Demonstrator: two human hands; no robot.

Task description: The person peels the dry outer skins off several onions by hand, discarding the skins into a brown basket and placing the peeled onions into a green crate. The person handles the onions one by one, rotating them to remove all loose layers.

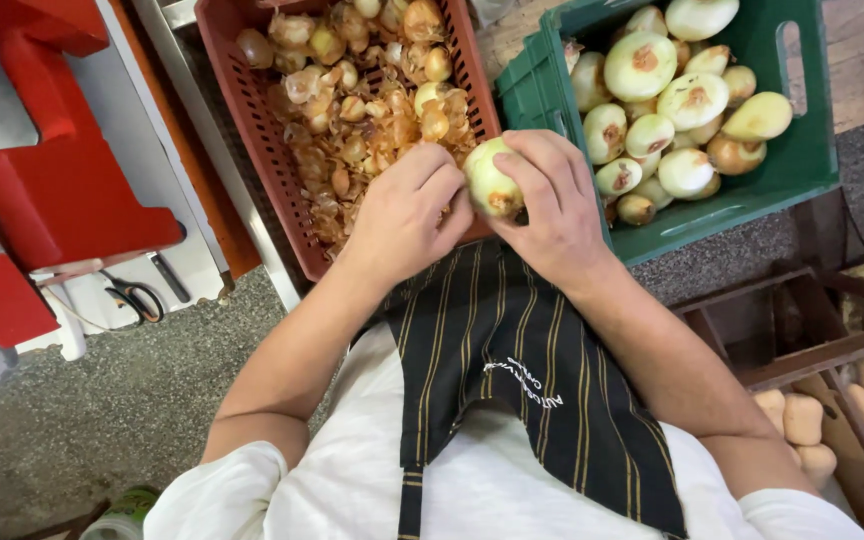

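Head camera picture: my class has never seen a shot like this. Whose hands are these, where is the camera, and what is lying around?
The camera sits on the person's head and looks straight down, so you see their own arms, white shirt and dark striped apron. Both hands grip one pale, partly peeled onion: the left hand and the right hand. Behind them a red-brown slatted plastic crate holds loose onion skins and small onions. Beside it a green plastic crate holds peeled pale onions. A wooden crate of tan squashes stands lower right; scissors lie left.
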